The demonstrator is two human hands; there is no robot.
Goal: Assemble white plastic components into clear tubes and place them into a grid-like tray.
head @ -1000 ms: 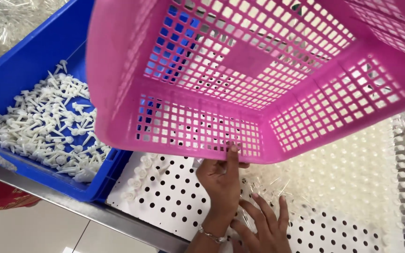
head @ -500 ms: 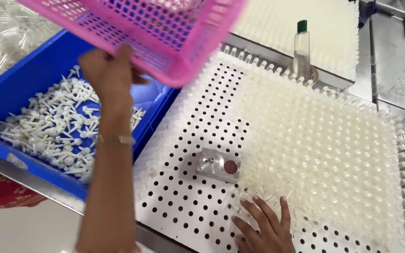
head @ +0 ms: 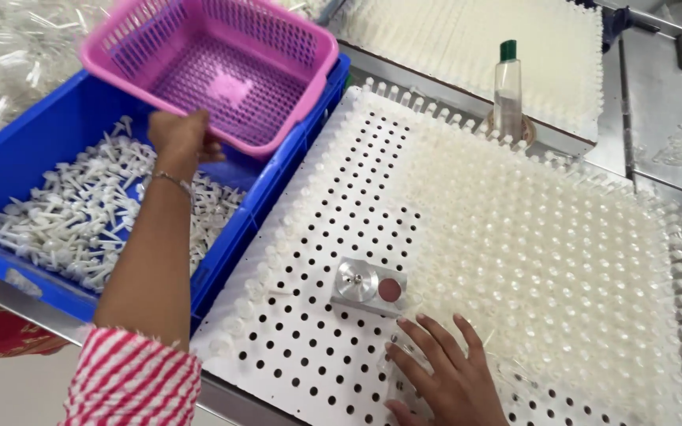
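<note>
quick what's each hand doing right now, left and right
Left hand: closed on the near rim of the pink basket, held over the blue bin.
Right hand: open, fingers spread flat on the white perforated board, holding nothing.

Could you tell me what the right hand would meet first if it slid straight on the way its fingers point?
Probably the small metal block: the right hand lies flat on the white perforated board, fingers pointing up and slightly left. The block sits just beyond the fingertips, though slightly off to the left.
</note>
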